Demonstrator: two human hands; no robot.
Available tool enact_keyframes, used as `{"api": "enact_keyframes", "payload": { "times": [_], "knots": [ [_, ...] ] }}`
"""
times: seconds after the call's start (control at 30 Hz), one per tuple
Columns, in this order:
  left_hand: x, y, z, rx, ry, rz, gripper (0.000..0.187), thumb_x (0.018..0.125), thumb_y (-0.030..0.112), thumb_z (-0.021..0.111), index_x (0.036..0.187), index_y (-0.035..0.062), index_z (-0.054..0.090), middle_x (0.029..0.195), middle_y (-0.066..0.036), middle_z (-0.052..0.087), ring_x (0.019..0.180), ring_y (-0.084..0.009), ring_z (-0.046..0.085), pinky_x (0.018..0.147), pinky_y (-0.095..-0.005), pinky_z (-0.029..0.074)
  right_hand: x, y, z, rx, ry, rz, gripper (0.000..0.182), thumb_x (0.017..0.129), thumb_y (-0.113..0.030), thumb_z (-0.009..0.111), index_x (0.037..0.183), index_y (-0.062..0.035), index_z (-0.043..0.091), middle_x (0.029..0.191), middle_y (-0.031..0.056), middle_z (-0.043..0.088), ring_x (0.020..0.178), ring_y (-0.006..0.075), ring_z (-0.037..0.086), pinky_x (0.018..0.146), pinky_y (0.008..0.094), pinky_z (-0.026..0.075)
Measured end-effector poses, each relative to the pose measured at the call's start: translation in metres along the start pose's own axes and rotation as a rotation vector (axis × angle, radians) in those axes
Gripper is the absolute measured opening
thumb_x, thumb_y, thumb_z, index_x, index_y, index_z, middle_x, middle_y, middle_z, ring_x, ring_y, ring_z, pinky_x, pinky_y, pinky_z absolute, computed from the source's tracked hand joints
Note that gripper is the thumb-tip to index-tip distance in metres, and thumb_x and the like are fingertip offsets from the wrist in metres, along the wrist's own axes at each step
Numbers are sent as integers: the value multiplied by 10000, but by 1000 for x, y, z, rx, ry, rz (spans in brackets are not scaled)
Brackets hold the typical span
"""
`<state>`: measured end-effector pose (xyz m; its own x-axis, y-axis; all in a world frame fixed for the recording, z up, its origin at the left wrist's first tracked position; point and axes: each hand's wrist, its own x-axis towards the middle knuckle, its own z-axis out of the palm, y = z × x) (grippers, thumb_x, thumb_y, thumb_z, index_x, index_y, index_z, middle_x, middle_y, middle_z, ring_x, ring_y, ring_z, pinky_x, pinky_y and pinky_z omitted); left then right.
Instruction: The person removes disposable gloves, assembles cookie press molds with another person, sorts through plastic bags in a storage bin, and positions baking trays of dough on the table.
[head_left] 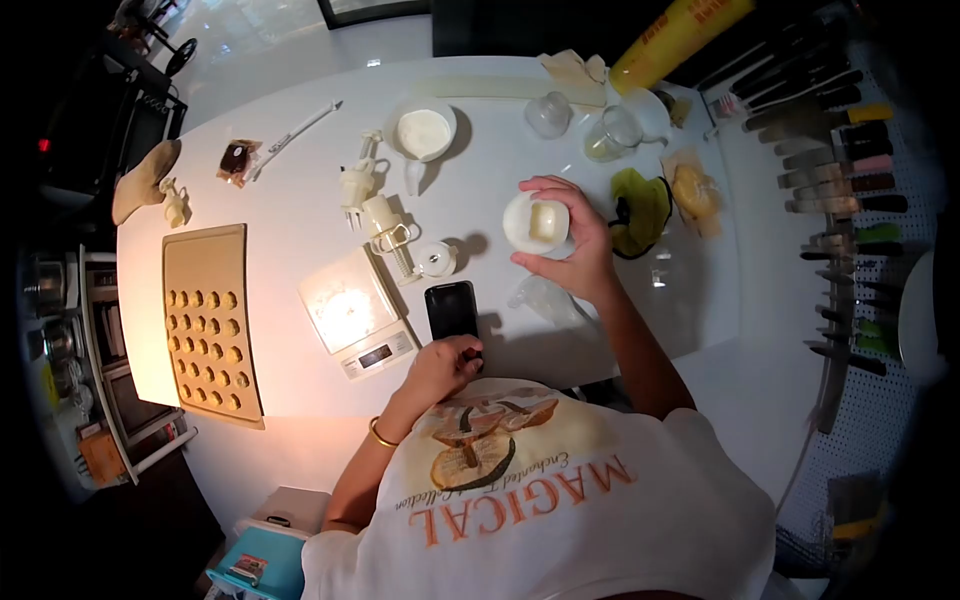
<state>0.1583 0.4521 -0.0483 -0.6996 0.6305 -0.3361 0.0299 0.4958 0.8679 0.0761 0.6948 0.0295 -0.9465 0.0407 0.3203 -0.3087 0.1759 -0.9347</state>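
My right hand [578, 240] is wrapped round a white cup [517, 223], fingers at its far side and thumb at the near side. Inside the cup shows a squarish, pale yellow patch. Close to that hand lie a crumpled clear plastic bag [545, 300] and a yellow-green cloth with dark edging [640, 212]. My left hand [440, 368] is closed, its curled fingers over the lower end of a black phone [452, 308]; what they grip is hidden. Left of the phone is a white kitchen scale [350, 305], its pan glaring with light.
Rows of small dough pieces sit on a brown baking mat [205, 260] at the left. Cookie-press parts [385, 222] and a white-filled pan [422, 135] stand mid-table. Glass jugs [612, 132] are at the back right. Knives [850, 205] line the right wall.
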Motion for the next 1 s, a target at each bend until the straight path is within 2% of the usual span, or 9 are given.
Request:
{"api": "enact_keyframes", "payload": {
  "times": [0.07,0.2,0.33,0.4,0.47,0.57,0.7,0.9,1.0],
  "knots": [
    [8,11,-6,33,-12,47,207,770,93,676,963,44,619,849,-123,652,702,-242,647,633,-345,509,4,-18,-3,-261,-116,-242,619,579,-6,808,1124,-56,519,1183,137,571,1163,255,489,967,367,416],
    [10,69,-38,-58,-103,204,162,795,60,667,939,1,621,799,-127,641,688,-206,628,614,-310,492,3,-33,0,-260,-36,-230,548,547,-47,819,1043,-72,587,1138,87,601,1094,285,525,922,379,444],
    [-21,149,-98,-595,-243,670,341,818,317,695,924,3,615,771,-96,634,708,-225,611,622,-353,482,-1,-40,-2,-302,-29,-259,552,546,-68,825,1046,-72,591,1123,91,606,1081,290,529,937,388,429],
    [-28,183,-108,-897,-464,1085,291,911,363,583,1137,186,532,763,-139,636,581,-222,615,513,-346,494,-3,-39,-2,-443,-68,-255,572,541,-89,835,1059,-68,593,1111,97,610,1073,294,533,914,398,440],
    [-58,210,-86,-1073,-173,1215,248,944,338,495,1109,178,588,738,-143,588,498,-199,521,435,-299,374,-9,-17,0,-583,-80,-117,585,565,-180,839,1083,-49,600,1093,110,616,1077,284,534,863,389,464],
    [-64,232,-91,-981,-24,1268,218,908,306,585,1124,279,588,579,-45,529,382,-73,412,361,-212,260,5,17,14,-540,-186,502,595,588,-320,816,1065,-24,618,970,146,654,848,313,638,767,385,498],
    [-62,219,-104,-825,-125,1366,168,912,253,568,1076,275,594,549,-24,497,373,-69,387,359,-217,242,10,81,39,-641,-359,465,538,614,-358,799,1039,-69,641,858,141,673,773,305,649,727,376,505],
    [-70,193,-130,-841,70,1411,165,889,240,591,1049,279,599,535,0,451,373,-67,368,359,-220,240,16,96,67,-817,-536,511,463,668,-373,761,983,-52,651,877,169,672,846,337,641,751,412,500],
    [-73,177,-144,-919,282,1259,180,872,243,608,1046,290,598,538,7,441,372,-68,360,358,-220,237,40,117,71,-999,-316,39,365,750,-252,715,1042,-44,646,987,128,660,920,310,616,791,403,495]
  ]
}}
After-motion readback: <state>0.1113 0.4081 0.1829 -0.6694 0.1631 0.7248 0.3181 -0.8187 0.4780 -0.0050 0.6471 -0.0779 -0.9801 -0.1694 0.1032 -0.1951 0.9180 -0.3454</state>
